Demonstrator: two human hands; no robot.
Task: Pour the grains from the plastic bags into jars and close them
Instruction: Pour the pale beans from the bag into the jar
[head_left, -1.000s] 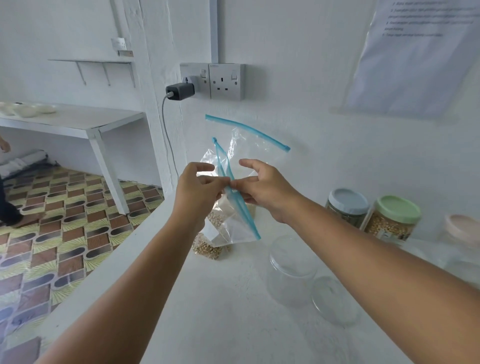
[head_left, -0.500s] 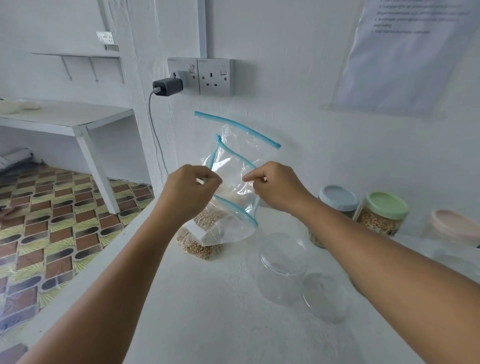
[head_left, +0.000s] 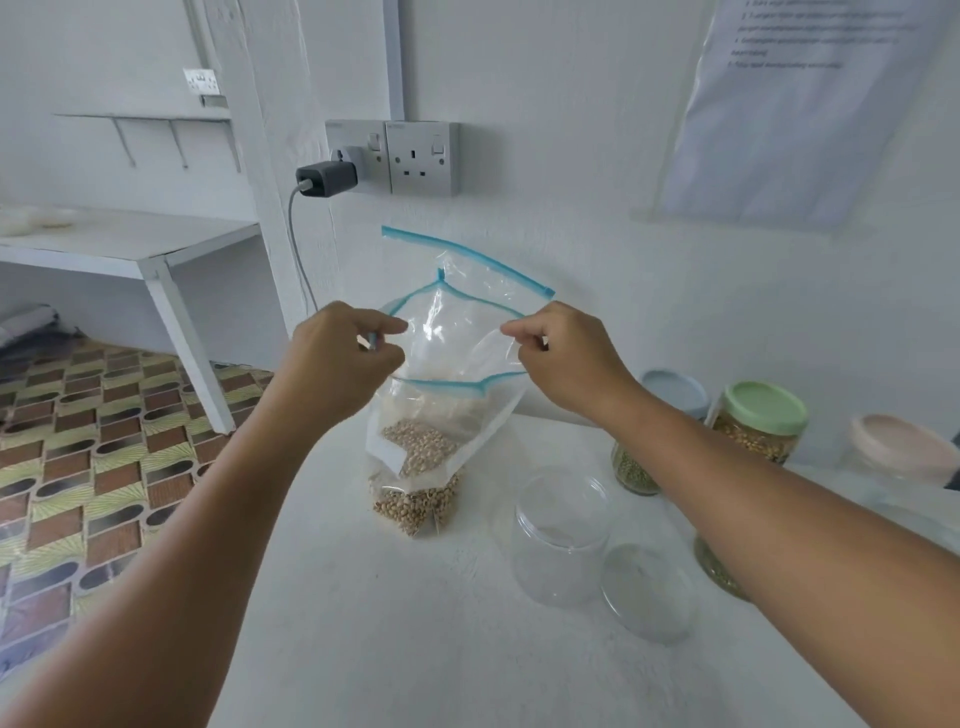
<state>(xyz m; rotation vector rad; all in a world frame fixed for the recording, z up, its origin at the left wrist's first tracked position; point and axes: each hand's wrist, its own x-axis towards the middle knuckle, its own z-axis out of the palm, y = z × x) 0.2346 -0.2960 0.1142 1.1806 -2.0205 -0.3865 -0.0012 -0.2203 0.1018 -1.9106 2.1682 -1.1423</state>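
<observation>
A clear plastic zip bag with a blue seal hangs above the white counter, pale grains in its bottom. My left hand pinches the left lip of its mouth. My right hand pinches the right lip, and the mouth gapes wide between them. Behind it a second zip bag of grains stands on the counter, its blue strip up against the wall. An empty clear jar stands at the right, with its clear lid lying beside it.
Filled jars stand at the right by the wall: one with a grey lid, one with a green lid, one with a pink lid. A wall socket holds a charger with a cable. The counter's left edge drops to a tiled floor.
My hands have moved apart, pulling the bag's seal open from a closed strip to a wide mouth. The bag hangs lower and more upright.
</observation>
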